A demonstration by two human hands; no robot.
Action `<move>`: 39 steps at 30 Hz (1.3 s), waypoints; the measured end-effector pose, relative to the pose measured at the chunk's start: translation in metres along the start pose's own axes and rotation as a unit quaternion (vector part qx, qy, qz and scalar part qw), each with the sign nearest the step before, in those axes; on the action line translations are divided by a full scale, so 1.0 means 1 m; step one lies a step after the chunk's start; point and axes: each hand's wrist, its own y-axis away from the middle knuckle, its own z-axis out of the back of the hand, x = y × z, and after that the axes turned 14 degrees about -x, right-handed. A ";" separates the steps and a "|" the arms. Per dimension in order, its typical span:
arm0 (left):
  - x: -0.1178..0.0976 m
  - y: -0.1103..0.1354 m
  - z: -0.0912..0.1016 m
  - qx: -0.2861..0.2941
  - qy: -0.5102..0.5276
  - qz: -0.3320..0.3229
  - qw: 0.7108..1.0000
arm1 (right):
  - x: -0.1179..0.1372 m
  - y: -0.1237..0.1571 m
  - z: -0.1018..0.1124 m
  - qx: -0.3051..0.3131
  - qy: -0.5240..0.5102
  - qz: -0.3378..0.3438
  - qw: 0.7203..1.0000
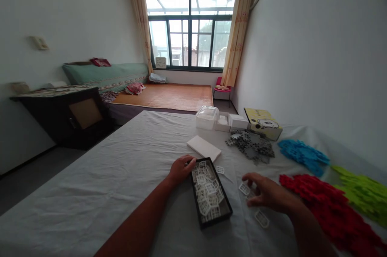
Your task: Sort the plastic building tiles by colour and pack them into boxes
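Observation:
A black tray (227, 210) full of several white lattice pieces lies on the table's white cloth (121, 168). My left hand (180, 169) grips the tray's far left corner, fingers curled on its rim. My right hand (266, 193) hovers just right of the tray with its fingers curled over loose white pieces (244, 188) on the cloth. Whether it holds one I cannot tell. Another loose white piece (261, 218) lies nearer to me, and one (220, 169) lies at the tray's far right corner.
A flat white lid (204, 148) lies beyond the tray. Heaps of grey (252, 145), blue (302, 153), red (326, 204) and green (363, 192) pieces spread to the right. White boxes (220, 120) and a yellow cartoon box (263, 123) stand at the far edge. A bed is behind.

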 end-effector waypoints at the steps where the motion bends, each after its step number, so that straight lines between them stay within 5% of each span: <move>1: -0.001 0.000 0.001 0.002 0.001 0.000 1.000 | 0.003 -0.002 -0.004 -0.014 0.011 0.004 1.000; 8: -0.002 -0.001 0.001 0.001 0.009 -0.007 1.000 | 0.009 -0.015 -0.015 -0.040 0.023 0.027 0.999; 18: -0.005 -0.001 0.003 0.001 0.011 -0.006 1.000 | -0.002 -0.010 0.013 0.011 -0.085 0.004 0.996; 28: 0.002 -0.001 0.001 0.000 0.008 -0.030 1.000 | -0.014 -0.007 0.011 0.007 -0.017 -0.003 1.000; 34: 0.003 -0.002 0.001 0.004 0.006 -0.035 0.999 | 0.014 0.010 0.025 0.093 -0.063 0.027 0.993; 39: 0.003 -0.002 0.000 0.005 0.002 -0.023 1.000 | 0.011 0.030 0.024 0.140 0.059 -0.021 0.988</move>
